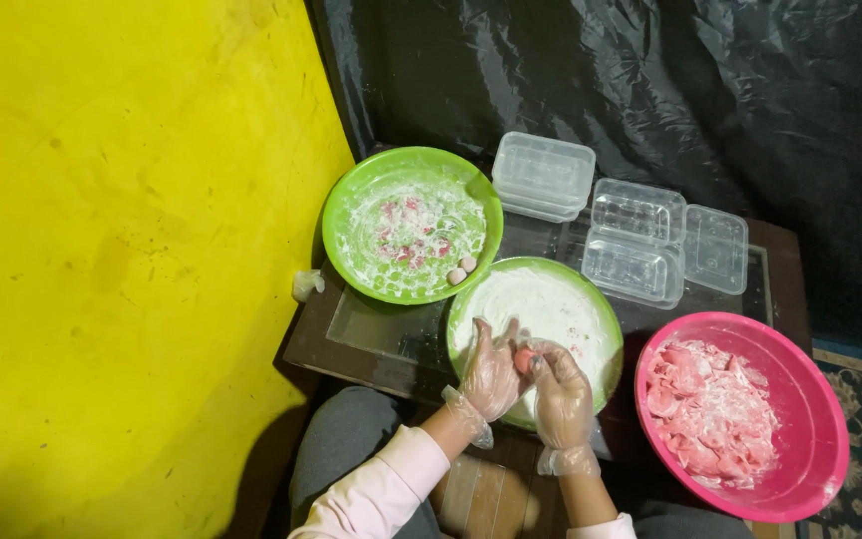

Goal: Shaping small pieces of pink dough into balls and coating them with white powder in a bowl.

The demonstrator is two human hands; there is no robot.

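Note:
Both my hands wear clear plastic gloves and meet over the near green plate (591, 299), which is coated in white flour. My left hand (491, 374) cups a small pink dough piece (524, 359) from the left. My right hand (561, 394) pinches the same piece from the right with its fingertips. A second green plate (346, 215) farther back holds flour, pink bits and two small rolled balls (462, 269) near its front rim. At the right a pink bowl (810, 399) is filled with floured pink dough pieces (710, 409).
Several clear plastic containers (636, 240) and a stack of lids (543, 175) stand at the back of the dark low table (391, 334). A yellow wall is at the left, black plastic sheeting behind. My knees are under the table's front edge.

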